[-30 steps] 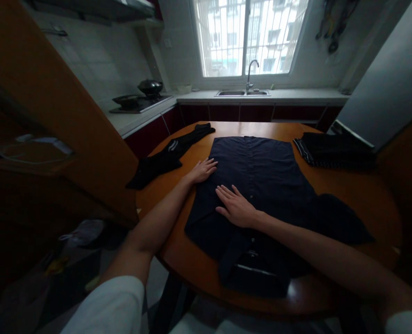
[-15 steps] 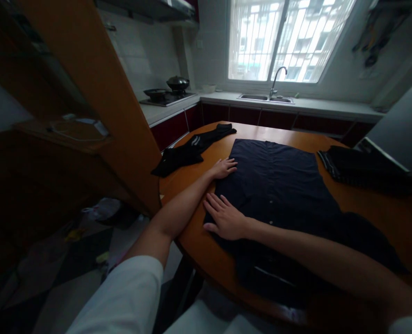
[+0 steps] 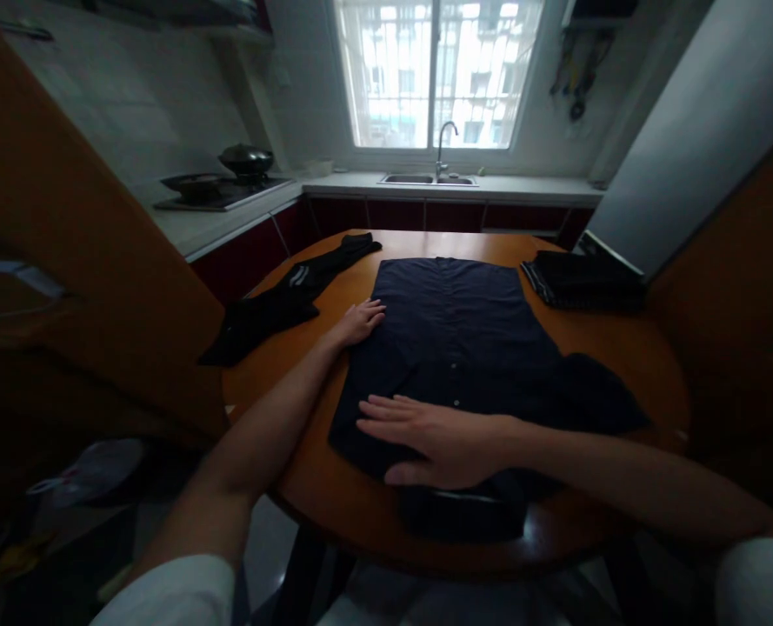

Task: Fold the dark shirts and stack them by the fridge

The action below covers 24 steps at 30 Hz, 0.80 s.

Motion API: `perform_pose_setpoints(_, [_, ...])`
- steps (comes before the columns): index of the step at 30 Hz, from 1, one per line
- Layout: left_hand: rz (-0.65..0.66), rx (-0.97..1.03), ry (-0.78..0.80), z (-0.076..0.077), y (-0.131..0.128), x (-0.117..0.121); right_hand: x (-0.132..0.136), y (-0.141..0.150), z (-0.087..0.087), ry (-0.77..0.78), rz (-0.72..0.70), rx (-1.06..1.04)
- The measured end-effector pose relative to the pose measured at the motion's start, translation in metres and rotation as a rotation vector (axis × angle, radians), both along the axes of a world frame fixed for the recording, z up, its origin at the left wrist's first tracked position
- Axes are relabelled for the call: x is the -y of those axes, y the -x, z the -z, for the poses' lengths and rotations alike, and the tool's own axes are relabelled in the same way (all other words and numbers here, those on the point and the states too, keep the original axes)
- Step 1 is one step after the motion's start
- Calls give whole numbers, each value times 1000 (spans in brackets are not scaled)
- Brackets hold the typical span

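Observation:
A dark navy buttoned shirt (image 3: 451, 313) lies spread on the round wooden table (image 3: 295, 435), its collar end towards me and a sleeve stretched out to the right. My left hand (image 3: 362, 322) rests flat at the shirt's left edge, fingers outstretched. Over the near left part of the shirt is my right hand (image 3: 435, 435), palm down with the fingers extended and the thumb apart. Whether its palm touches the cloth I cannot tell. Part of the shirt near the collar is hidden under my right hand and forearm.
On the table's left side lies a crumpled black garment (image 3: 282, 291), hanging a little over the edge. A folded dark stack of clothing (image 3: 585, 280) sits at the right rear. Beyond are a counter with a sink (image 3: 429, 180) and a stove with a wok (image 3: 246, 161).
My view has turned to the right. My right hand has shifted nearer to me and rightward across the shirt, while my left hand stays at its left edge.

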<state>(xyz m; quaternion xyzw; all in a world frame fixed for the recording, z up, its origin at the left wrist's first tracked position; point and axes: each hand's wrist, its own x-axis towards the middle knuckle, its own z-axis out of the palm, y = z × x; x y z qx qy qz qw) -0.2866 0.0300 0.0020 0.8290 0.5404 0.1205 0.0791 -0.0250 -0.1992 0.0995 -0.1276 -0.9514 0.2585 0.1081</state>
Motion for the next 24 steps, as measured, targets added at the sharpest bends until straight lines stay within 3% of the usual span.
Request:
perform_pose_setpoints(3, [34, -2, -148, -4, -10, 3, -23, -65, -12, 32, 321, -75])
perform_pose_setpoints(6, [182, 30, -194, -9, -31, 17, -47, -142, -8, -8, 823, -230])
perform_pose_setpoints(10, [345, 19, -87, -10, -64, 43, -60, -249, 19, -42, 1414, -355])
perform_pose_setpoints(13, [374, -43, 18, -7, -78, 53, -49, -308, 47, -83, 1744, -342])
perform_pose_setpoints(15, [363, -82, 50, -6, -82, 55, -38, -329, 67, -17, 1821, -300])
perform_pose_setpoints(19, [347, -115, 40, -4, -80, 52, -21, -331, 98, 108, 1746, -206])
perform_pose_setpoints(24, [339, -123, 26, 1, -78, 47, -14, -304, 102, 81, 1749, -100])
